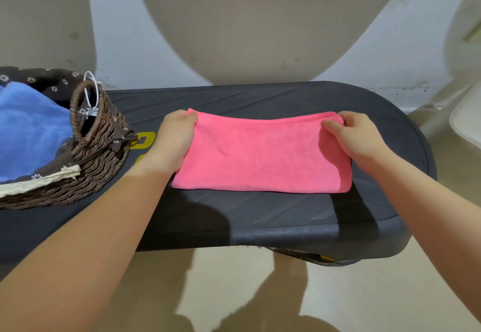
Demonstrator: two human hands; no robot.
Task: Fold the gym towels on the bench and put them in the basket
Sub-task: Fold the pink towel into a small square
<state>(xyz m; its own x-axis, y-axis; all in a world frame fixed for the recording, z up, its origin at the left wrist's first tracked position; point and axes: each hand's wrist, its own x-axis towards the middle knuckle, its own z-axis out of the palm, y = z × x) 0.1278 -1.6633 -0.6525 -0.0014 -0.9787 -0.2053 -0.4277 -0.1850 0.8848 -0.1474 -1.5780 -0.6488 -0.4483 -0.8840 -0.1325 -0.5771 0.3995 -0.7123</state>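
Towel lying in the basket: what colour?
Blue towel, in the wicker basket; head view shows it.

Only partial yellow lettering shows on the bench (286, 217), too hidden to read.

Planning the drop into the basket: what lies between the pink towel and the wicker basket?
In the head view, the left hand, gripping the pink towel at its far left corner, and a strip of dark bench with yellow lettering lie before the wicker basket.

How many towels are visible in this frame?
2. A pink towel lies folded on the bench, both hands pinching its far corners; a blue towel sits in the basket. More may lie beneath it.
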